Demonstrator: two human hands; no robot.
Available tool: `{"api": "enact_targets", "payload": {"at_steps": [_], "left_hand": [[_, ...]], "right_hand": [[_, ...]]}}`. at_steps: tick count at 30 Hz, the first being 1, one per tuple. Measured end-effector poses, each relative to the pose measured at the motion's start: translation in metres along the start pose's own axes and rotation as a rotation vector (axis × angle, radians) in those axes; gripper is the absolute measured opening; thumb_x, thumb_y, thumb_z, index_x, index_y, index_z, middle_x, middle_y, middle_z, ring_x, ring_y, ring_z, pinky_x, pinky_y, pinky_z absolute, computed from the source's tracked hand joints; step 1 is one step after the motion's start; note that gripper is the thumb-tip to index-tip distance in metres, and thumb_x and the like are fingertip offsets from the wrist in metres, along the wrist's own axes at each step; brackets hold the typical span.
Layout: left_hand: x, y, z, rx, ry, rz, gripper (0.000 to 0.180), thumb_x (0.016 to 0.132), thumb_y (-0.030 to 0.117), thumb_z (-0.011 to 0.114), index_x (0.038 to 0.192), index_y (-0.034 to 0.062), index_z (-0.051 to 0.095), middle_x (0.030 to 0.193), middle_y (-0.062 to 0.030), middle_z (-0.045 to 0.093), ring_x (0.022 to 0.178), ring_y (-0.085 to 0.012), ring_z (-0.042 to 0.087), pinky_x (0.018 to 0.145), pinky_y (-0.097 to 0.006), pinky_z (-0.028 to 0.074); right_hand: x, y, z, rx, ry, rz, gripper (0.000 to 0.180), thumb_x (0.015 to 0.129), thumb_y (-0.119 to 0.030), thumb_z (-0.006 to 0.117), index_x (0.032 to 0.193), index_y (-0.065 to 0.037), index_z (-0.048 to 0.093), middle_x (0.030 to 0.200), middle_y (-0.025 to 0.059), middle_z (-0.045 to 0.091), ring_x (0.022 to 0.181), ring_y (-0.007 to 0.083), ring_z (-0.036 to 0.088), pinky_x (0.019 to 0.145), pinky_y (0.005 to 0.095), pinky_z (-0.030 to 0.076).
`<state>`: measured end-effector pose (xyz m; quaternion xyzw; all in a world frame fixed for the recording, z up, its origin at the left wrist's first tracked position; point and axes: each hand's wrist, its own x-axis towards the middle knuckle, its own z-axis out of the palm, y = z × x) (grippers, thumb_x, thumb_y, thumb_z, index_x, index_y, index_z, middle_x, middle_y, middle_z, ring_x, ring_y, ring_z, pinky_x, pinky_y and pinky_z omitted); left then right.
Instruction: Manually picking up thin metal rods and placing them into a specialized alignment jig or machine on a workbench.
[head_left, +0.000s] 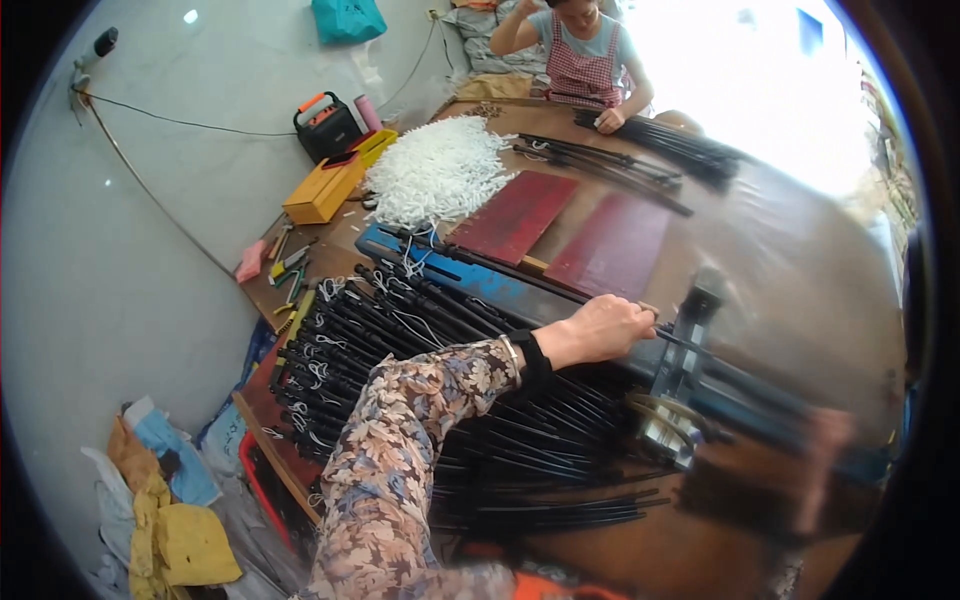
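My left hand (605, 328), in a floral sleeve with a dark wrist band, reaches across the table and is closed in a pinch. Its fingers grip what looks like a thin black rod, beside a metal clamp-like fixture (680, 370) on a long blue bar (450, 270). Under and around my left arm lies a wide row of black rods (350, 320), several with white string loops at their ends. My right hand (825, 450) is a motion smear at the lower right, near the bar's end; its fingers cannot be made out.
Beyond the bar lie two dark red boards (515, 215) and a heap of small white pieces (435, 165). A yellow box (322, 192) and hand tools (290, 265) sit at the left edge. Opposite, a co-worker (590, 60) in a checked apron touches more black rods (660, 140).
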<state>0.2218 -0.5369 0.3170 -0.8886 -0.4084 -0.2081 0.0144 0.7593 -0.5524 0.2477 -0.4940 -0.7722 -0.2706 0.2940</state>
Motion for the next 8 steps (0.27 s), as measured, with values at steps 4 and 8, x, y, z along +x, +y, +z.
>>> {"api": "enact_targets", "payload": {"at_steps": [4,8], "left_hand": [[0.004,0.005,0.009,-0.044,0.031,0.013,0.022,0.096,0.024,0.064,0.083,0.006,0.062,0.077,-0.0146,0.068,0.076,-0.0357,0.069,0.071,-0.046,0.055],[0.017,0.017,0.005,-0.076,-0.1,-0.086,0.015,0.093,0.019,0.063,0.094,0.0062,0.071,0.085,-0.0152,0.072,0.091,-0.0346,0.071,0.081,-0.045,0.057]], "right_hand": [[-0.006,-0.01,0.001,0.111,-0.222,0.291,0.015,0.097,-0.016,0.062,0.099,-0.004,0.07,0.099,0.0171,0.068,0.108,0.0361,0.061,0.099,0.048,0.042],[-0.023,0.006,0.003,0.027,-0.195,0.203,0.02,0.1,-0.018,0.06,0.114,-0.006,0.07,0.107,0.0191,0.067,0.114,0.033,0.06,0.102,0.0464,0.04]]}}
